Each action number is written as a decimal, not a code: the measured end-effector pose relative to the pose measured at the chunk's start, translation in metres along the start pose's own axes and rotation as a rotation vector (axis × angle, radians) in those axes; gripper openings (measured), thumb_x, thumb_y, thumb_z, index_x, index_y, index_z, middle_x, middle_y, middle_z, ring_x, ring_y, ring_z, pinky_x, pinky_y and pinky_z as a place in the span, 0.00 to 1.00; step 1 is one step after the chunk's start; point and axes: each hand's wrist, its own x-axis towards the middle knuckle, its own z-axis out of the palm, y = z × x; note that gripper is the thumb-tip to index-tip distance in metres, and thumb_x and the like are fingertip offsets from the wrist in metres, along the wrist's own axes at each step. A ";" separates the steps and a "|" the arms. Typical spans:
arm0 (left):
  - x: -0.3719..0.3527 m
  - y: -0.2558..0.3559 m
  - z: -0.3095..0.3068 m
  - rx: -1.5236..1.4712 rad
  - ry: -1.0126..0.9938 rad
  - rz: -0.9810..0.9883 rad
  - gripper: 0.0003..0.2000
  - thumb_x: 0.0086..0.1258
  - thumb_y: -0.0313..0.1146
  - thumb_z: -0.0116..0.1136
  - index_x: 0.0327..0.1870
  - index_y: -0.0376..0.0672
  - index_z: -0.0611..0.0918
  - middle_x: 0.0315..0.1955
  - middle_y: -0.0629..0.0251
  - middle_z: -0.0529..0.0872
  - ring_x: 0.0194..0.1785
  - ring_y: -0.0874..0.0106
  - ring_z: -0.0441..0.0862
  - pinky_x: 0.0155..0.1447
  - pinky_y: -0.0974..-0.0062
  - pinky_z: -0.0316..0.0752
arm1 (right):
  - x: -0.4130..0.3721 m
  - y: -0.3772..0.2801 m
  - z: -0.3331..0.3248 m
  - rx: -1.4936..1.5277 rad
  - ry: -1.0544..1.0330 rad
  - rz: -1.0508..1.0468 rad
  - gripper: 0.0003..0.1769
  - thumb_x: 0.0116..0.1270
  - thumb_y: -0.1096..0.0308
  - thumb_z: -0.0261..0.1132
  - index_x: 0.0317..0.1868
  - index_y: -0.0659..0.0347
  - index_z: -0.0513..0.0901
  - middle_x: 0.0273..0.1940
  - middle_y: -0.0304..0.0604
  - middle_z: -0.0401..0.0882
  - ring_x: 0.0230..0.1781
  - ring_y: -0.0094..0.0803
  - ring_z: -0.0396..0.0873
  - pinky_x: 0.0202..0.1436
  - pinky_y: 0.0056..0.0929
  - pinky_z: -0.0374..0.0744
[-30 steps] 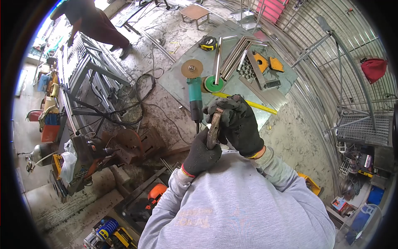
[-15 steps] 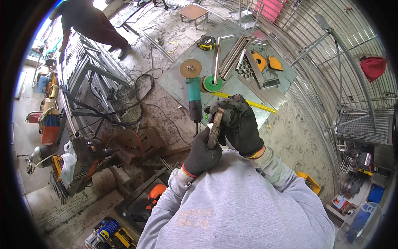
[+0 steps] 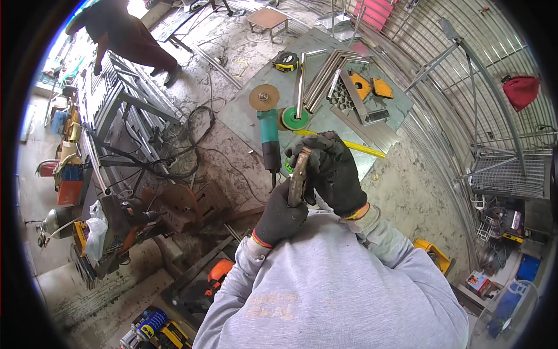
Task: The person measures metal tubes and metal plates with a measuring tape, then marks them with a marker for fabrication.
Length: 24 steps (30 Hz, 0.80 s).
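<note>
Both my hands wear dark work gloves and meet close in front of my chest. Between them is a worn, brownish-grey elongated piece [image 3: 299, 177], tilted nearly upright; its exact kind does not show. My left hand [image 3: 281, 216] is closed round its lower end. Curled fingers of my right hand [image 3: 336, 177] press on its upper part, partly hiding it. Just beyond them lies an angle grinder [image 3: 269, 131] with a tan disc [image 3: 264, 98], beside a green round disc [image 3: 297, 118]. A yellow bar [image 3: 363, 149] runs behind my right hand.
A metal sheet [image 3: 238, 113] bears bent steel tubes [image 3: 331, 72], a tape measure [image 3: 286, 61] and orange magnet squares [image 3: 360, 86]. Cables [image 3: 195, 142] cross the floor at left. A rusty machine [image 3: 180, 203] stands lower left. Another person [image 3: 131, 41] stands upper left. Wire racks [image 3: 505, 177] stand at right.
The view has shifted slightly, and my hands stay together on the piece. The other person's arm has moved a little at upper left.
</note>
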 end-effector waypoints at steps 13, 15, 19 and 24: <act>0.008 -0.012 -0.032 -0.463 -0.317 -0.227 0.40 0.55 0.17 0.62 0.77 0.35 0.73 0.65 0.56 0.85 0.67 0.62 0.84 0.76 0.63 0.76 | 0.004 -0.013 -0.001 0.286 0.086 0.142 0.22 0.81 0.66 0.66 0.69 0.69 0.81 0.62 0.45 0.86 0.62 0.32 0.84 0.69 0.32 0.80; 0.006 -0.017 -0.034 -0.404 -0.255 -0.250 0.39 0.54 0.16 0.62 0.76 0.34 0.74 0.65 0.56 0.84 0.67 0.62 0.84 0.74 0.64 0.77 | 0.006 -0.013 0.000 0.209 0.105 0.096 0.20 0.82 0.69 0.64 0.68 0.70 0.82 0.61 0.45 0.86 0.62 0.31 0.84 0.68 0.31 0.80; 0.003 0.023 -0.026 -0.341 -0.258 -0.241 0.33 0.56 0.19 0.58 0.70 0.32 0.79 0.61 0.58 0.88 0.67 0.66 0.84 0.76 0.68 0.73 | 0.008 -0.008 -0.002 0.209 0.190 0.119 0.20 0.80 0.74 0.67 0.69 0.67 0.81 0.60 0.44 0.87 0.59 0.28 0.84 0.66 0.30 0.83; 0.007 0.001 -0.028 -0.431 -0.323 -0.193 0.34 0.56 0.19 0.58 0.71 0.32 0.78 0.62 0.56 0.87 0.69 0.64 0.83 0.79 0.65 0.70 | 0.011 0.006 -0.009 0.413 0.253 0.138 0.23 0.82 0.76 0.61 0.74 0.70 0.74 0.63 0.53 0.84 0.62 0.42 0.86 0.69 0.38 0.83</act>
